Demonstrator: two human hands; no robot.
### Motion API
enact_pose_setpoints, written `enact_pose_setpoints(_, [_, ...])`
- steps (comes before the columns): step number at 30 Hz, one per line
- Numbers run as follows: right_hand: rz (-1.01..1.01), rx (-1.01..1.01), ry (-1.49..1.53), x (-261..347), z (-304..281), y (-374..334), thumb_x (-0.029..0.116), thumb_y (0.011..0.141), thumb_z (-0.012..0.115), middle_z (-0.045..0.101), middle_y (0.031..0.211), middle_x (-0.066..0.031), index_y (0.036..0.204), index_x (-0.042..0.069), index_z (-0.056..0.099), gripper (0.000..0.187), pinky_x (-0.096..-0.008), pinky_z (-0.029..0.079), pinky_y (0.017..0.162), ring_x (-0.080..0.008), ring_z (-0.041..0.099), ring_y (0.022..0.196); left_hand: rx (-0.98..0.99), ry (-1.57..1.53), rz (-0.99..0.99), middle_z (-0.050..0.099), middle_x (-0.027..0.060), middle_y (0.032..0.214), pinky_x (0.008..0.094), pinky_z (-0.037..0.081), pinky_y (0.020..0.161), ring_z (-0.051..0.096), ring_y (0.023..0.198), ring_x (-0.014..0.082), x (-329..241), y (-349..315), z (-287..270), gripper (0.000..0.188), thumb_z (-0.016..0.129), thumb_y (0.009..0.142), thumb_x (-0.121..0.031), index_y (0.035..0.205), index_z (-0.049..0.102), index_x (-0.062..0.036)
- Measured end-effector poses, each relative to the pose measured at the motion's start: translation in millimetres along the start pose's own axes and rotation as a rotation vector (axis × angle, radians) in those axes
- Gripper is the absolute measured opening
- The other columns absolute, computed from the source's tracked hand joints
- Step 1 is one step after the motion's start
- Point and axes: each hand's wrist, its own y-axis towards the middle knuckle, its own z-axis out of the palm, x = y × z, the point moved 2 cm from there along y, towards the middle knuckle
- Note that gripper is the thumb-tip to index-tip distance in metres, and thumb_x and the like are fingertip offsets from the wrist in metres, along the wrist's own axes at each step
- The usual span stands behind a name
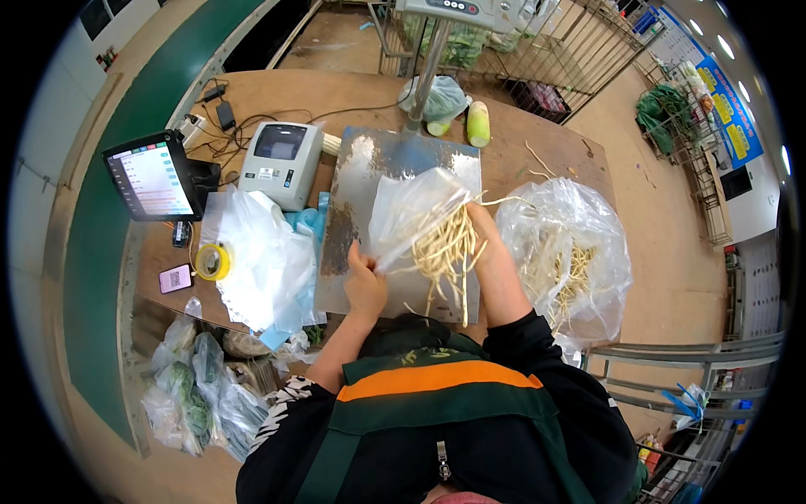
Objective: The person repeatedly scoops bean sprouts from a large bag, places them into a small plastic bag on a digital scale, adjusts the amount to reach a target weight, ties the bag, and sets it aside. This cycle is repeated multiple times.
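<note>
Above the metal scale plate (336, 244), my left hand (366, 286) is closed on the edge of a clear plastic bag (411, 202). My right hand (485, 231) is closed round a bundle of long, thin, pale yellow root-like stalks (445, 248). The stalks lie partly at the bag's mouth, and several ends hang down toward me. Part of the right hand's grip is hidden behind the stalks. Just right of that hand stands a large clear bag (600, 244) with more of the same stalks (575, 273) inside.
Left of the plate are a label printer (277, 164), a touch screen (151, 181), a pile of plastic bags (264, 260), yellow tape (212, 262) and a phone (175, 278). The scale's post (426, 80) rises at the back, near a pale green gourd-like vegetable (478, 124). Bagged greens (189, 395) lie below left.
</note>
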Motion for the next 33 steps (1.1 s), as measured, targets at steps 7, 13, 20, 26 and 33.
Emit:
enact_pose_setpoints(7, [-0.401, -0.450, 0.258, -20, -32, 58, 0.016, 0.098, 0.051, 0.066, 0.097, -0.0142, 0.108, 0.000, 0.056, 0.019, -0.0424, 0.058, 0.074, -0.0281, 0.067, 0.087, 0.093, -0.323, 0.099, 0.057, 0.0115, 0.087, 0.0402, 0.045, 0.067, 0.056, 0.075, 0.0315, -67, -11, -9, 0.006, 0.057, 0.096, -0.005, 0.100, 0.060, -0.0018])
enact_pose_setpoints(13, [-1.032, -0.573, -0.910, -19, -40, 72, 0.025, 0.094, 0.065, 0.068, 0.093, -0.0148, 0.097, 0.000, 0.065, 0.026, -0.0401, 0.054, 0.072, -0.0257, 0.067, 0.091, 0.149, -1.083, -0.455, 0.047, -0.0013, 0.071, 0.0237, 0.033, 0.056, 0.042, 0.060, 0.0104, -66, -6, -14, 0.009, 0.057, 0.100, -0.010, 0.104, 0.059, -0.0027])
enact_pose_setpoints(20, [-0.520, 0.073, -1.328, -3, 27, 67, 0.043, 0.089, 0.070, 0.070, 0.102, -0.0250, 0.104, -0.004, 0.069, 0.049, -0.0449, 0.050, 0.087, -0.0352, 0.067, 0.100, -0.062, -1.549, -0.490, 0.043, -0.0052, 0.078, 0.0217, 0.040, 0.068, 0.043, 0.071, 0.0053, -76, 130, -87, 0.060, 0.055, 0.101, -0.015, 0.155, 0.033, -0.0019])
enact_pose_setpoints(26, [-0.390, 0.033, -1.846, 88, 74, 28, 0.042, 0.094, 0.065, 0.065, 0.124, -0.0281, 0.126, -0.004, 0.062, 0.057, -0.0442, 0.048, 0.099, -0.0396, 0.062, 0.116, 0.257, -1.268, -0.498, 0.044, -0.0053, 0.075, 0.0231, 0.042, 0.064, 0.044, 0.066, 0.0054, -33, 167, -104, 0.059, 0.055, 0.099, -0.006, 0.155, 0.037, -0.0038])
enact_pose_setpoints(33, [-0.484, 0.168, -1.887, 125, 114, -10, 0.025, 0.101, 0.057, 0.072, 0.117, -0.0185, 0.128, -0.006, 0.063, 0.041, -0.0341, 0.054, 0.092, -0.0227, 0.068, 0.107, 0.304, -0.897, -0.385, 0.059, -0.0009, 0.078, 0.0225, 0.044, 0.069, 0.052, 0.070, 0.0064, -60, 180, -117, 0.051, 0.061, 0.095, -0.006, 0.145, 0.051, -0.0022])
